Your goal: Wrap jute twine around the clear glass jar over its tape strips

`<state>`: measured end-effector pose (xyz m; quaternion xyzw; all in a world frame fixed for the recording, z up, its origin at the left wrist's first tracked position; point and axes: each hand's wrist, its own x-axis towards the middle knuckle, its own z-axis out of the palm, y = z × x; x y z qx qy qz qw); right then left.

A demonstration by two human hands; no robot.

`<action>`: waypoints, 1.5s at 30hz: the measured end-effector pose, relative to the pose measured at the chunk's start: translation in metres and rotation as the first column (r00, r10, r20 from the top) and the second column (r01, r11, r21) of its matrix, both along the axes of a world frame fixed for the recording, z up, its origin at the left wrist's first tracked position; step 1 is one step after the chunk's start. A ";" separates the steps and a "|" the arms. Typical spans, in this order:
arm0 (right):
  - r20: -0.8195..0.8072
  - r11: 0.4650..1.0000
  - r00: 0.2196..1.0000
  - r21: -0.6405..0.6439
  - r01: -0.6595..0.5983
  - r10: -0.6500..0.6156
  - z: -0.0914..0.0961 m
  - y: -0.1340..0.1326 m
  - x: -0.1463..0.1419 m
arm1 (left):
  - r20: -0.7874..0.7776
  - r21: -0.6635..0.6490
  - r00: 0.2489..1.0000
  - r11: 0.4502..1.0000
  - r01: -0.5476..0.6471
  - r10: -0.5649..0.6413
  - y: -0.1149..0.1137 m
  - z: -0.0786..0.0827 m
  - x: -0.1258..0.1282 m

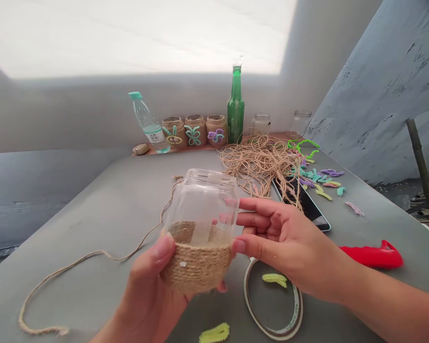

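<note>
A clear glass jar (209, 200) is in front of me, its lower half wound with rows of jute twine (196, 267). My left hand (153, 281) grips the wrapped part from the left, thumb on the near side and fingers underneath. On the right side, my right hand (286, 238) has its thumb at the upper edge of the twine and its fingers beside and partly behind the glass. A pale strip shows through the jar wall. From behind the jar, a loose length of twine (107, 255) runs left over the table.
A tape roll (298, 309), yellow pipe-cleaner pieces (214, 332) and a red handle (375, 255) lie nearby. Behind are a twine heap (259, 159), a phone (314, 209), a green bottle (236, 109), a tilted water bottle (150, 124), twine-wrapped jars (195, 131) and glass jars (261, 124).
</note>
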<state>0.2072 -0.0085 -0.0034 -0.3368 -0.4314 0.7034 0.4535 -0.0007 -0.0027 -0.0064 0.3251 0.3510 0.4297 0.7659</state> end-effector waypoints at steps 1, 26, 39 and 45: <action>0.001 1.000 1.000 -0.013 0.023 -0.023 0.000 0.000 -0.001 | -0.064 0.022 0.997 0.999 -0.048 0.049 0.000 -0.003 0.000; 0.151 0.994 0.983 -0.019 0.105 -0.101 0.001 0.003 0.002 | -0.235 0.025 0.966 0.994 -0.106 0.109 0.001 -0.012 -0.007; 0.593 0.851 0.726 0.525 -0.021 -0.348 0.005 -0.002 0.014 | -0.246 -0.023 0.961 0.990 -0.137 0.127 0.007 -0.014 -0.005; 0.557 0.761 0.690 0.649 -0.014 -0.462 0.007 0.000 0.013 | -0.204 -0.033 0.966 0.985 -0.167 0.157 0.008 -0.009 -0.004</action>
